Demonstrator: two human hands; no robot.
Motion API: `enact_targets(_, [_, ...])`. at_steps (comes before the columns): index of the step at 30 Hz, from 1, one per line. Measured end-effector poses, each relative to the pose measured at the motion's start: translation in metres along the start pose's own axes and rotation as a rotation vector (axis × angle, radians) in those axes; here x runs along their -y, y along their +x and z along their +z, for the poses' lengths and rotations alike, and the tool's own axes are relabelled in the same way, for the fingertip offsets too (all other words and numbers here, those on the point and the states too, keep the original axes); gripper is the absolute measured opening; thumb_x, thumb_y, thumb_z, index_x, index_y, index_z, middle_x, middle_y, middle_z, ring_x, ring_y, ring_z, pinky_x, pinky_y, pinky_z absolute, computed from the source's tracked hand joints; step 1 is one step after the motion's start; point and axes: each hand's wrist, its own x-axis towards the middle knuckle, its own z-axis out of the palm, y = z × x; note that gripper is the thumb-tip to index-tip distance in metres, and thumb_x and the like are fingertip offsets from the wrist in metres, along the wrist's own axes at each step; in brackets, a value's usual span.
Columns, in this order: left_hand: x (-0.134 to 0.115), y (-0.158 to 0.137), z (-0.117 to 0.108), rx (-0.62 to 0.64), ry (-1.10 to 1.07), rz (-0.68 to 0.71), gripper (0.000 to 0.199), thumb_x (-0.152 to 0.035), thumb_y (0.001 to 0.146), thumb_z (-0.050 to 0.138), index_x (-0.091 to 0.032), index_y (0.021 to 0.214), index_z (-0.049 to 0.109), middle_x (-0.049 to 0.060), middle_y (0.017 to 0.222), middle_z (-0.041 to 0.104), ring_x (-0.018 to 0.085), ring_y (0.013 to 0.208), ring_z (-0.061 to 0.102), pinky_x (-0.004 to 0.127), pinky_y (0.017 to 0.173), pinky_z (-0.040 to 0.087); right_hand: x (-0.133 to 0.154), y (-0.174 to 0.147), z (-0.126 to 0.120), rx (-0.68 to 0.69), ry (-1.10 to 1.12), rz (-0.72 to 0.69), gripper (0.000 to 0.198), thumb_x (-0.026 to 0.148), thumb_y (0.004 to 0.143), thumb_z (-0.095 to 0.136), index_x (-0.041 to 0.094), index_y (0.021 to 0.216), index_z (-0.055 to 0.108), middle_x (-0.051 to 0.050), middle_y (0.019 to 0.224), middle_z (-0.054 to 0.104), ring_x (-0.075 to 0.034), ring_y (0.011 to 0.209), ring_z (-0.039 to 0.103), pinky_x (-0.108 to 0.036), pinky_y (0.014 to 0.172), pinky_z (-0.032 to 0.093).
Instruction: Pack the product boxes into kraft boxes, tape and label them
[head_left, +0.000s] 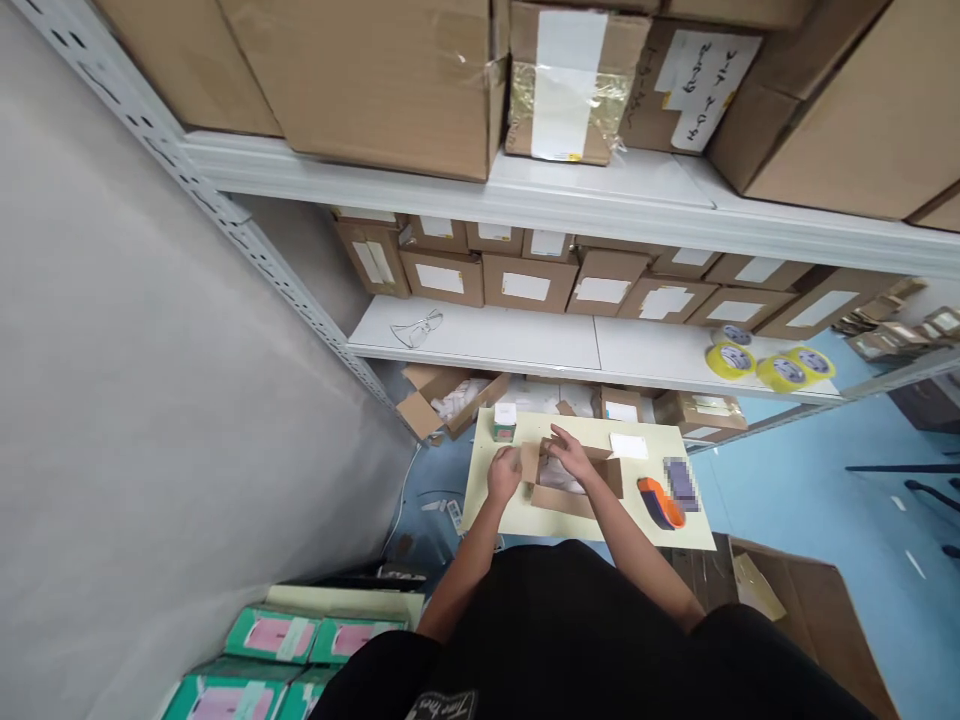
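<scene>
An open cardboard box (564,502) stands on the pale yellow table, its flaps folded outward. Inside it lie white, plastic-looking packs (556,476), partly covered by my arm. My left hand (503,474) is closed beside the box's left flap; a pale bit shows at its fingertips, too small to name. Above the box's far side is my right hand (570,453), fingers apart and holding nothing I can see. A small green and white box (505,423) stands beyond my left hand. To the right lie a white card (628,446) and an orange and dark tape dispenser (661,503).
A white shelf (510,338) with labelled cartons (525,282) and yellow tape rolls (789,372) rises behind the table (480,500). An open carton (429,411) sits at the far left. Green boxes (274,635) are stacked lower left, and a large carton (814,610) stands lower right.
</scene>
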Motion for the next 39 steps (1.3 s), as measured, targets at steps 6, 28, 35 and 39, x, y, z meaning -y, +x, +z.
enact_targets(6, [0.015, 0.057, -0.066, -0.032, 0.025, -0.103, 0.083, -0.017, 0.084, 0.074, -0.025, 0.159, 0.041, 0.014, 0.165, 0.042, 0.031, 0.145, 0.051, 0.043, 0.115, 0.048, 0.007, 0.066, 0.080, 0.057, 0.074, 0.084, 0.080, 0.040, 0.075, 0.074, 0.026, 0.151, 0.056, -0.011, 0.160, 0.052, -0.034, 0.148, 0.049, -0.056, 0.123, 0.036])
enact_targets(28, [0.003, 0.072, -0.171, 0.002, 0.190, 0.091, 0.061, -0.031, 0.074, 0.088, -0.026, 0.131, 0.068, 0.009, 0.127, 0.065, 0.029, 0.114, 0.068, 0.039, 0.103, 0.055, 0.030, 0.020, 0.072, -0.083, 0.162, 0.084, 0.056, 0.042, 0.085, 0.069, 0.026, 0.138, 0.067, -0.012, 0.149, 0.063, -0.031, 0.134, 0.062, -0.051, 0.112, 0.051])
enact_targets(35, [-0.029, 0.059, -0.157, 0.202, -0.216, 0.187, 0.073, -0.031, 0.074, 0.089, -0.021, 0.140, 0.060, 0.010, 0.145, 0.059, 0.019, 0.099, 0.073, 0.032, 0.085, 0.063, 0.027, -0.026, 0.017, -0.344, 0.248, 0.191, 0.063, 0.059, 0.086, 0.071, 0.023, 0.138, 0.068, -0.012, 0.149, 0.063, -0.033, 0.137, 0.060, -0.049, 0.113, 0.052])
enact_targets(39, [-0.045, 0.046, -0.094, 0.381, -0.290, 0.165, 0.080, -0.026, 0.078, 0.085, -0.023, 0.152, 0.052, 0.011, 0.158, 0.052, 0.023, 0.112, 0.073, 0.035, 0.096, 0.062, 0.014, -0.060, -0.017, -0.397, 0.250, 0.123, 0.062, 0.059, 0.086, 0.069, 0.020, 0.134, 0.070, -0.012, 0.129, 0.075, -0.032, 0.119, 0.070, -0.048, 0.103, 0.058])
